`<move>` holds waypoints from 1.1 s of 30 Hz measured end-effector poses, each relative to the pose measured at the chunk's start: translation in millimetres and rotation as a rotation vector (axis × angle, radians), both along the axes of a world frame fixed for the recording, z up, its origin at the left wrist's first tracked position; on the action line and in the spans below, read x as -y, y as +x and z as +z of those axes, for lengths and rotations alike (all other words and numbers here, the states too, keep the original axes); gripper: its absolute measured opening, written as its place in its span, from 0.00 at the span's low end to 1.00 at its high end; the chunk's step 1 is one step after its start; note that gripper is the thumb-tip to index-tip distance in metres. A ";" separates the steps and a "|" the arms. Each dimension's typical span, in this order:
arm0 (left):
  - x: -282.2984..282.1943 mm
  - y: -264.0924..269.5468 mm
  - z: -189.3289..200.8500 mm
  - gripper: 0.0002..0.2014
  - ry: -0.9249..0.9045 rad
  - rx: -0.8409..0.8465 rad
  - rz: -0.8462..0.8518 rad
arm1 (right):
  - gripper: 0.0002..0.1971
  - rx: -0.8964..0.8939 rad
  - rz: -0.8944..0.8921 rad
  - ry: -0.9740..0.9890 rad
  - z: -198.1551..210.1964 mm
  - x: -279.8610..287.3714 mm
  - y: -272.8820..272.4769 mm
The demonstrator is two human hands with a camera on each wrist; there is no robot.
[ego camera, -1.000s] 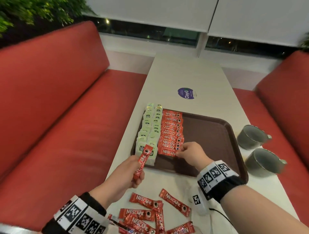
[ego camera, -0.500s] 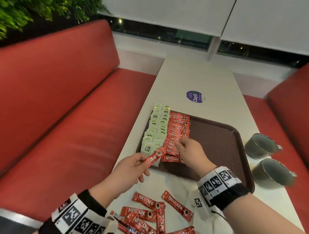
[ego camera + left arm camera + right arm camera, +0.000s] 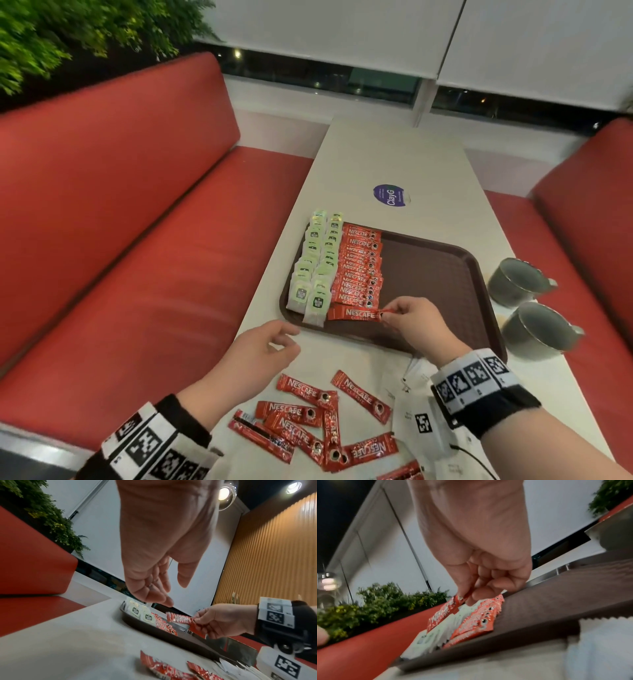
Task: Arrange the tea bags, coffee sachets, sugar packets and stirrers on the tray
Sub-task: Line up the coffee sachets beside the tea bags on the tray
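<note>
Passing a coffee sachet [image 3: 354, 313] across to my right hand [image 3: 416, 322].
It pinches the sachet above the tray [image 3: 442, 274]; my left hand [image 3: 263, 346], now released, hovers beside the tray.

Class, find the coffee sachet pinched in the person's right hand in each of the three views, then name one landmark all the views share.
Head: coffee sachet lower centre, over tray's near edge.
Left wrist: sachet right of centre, held above tray.
Right wrist: sachet centre, below fingers.
Shared landmark: brown tray.

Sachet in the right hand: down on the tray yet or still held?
Still held. Right hand pinches the sachet by one end above the tray.
</note>
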State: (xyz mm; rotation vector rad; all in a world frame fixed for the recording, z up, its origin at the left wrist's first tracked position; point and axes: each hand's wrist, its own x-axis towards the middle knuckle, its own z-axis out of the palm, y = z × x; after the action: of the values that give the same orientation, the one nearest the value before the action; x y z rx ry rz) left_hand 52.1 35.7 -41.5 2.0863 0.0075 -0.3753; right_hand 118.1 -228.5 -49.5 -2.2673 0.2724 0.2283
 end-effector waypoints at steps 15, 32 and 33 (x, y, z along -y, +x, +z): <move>-37.4 -31.8 -8.5 0.05 0.069 -0.022 0.073 | 0.10 -0.190 0.261 -0.546 -9.7 -24.9 30.0; 11.1 8.6 -42.4 0.21 0.692 0.123 -0.492 | 0.10 -0.190 0.513 -0.884 -21.0 -43.8 -77.3; 12.9 9.5 -42.5 0.21 0.717 0.131 -0.506 | 0.10 -0.194 0.516 -0.884 -22.5 -44.0 -76.3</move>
State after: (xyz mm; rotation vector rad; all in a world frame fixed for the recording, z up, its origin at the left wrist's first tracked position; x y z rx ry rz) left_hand 61.6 22.7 -83.9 2.8150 -0.5441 -0.5992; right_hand 41.8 -184.5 -72.1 -3.1716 -0.1692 0.7093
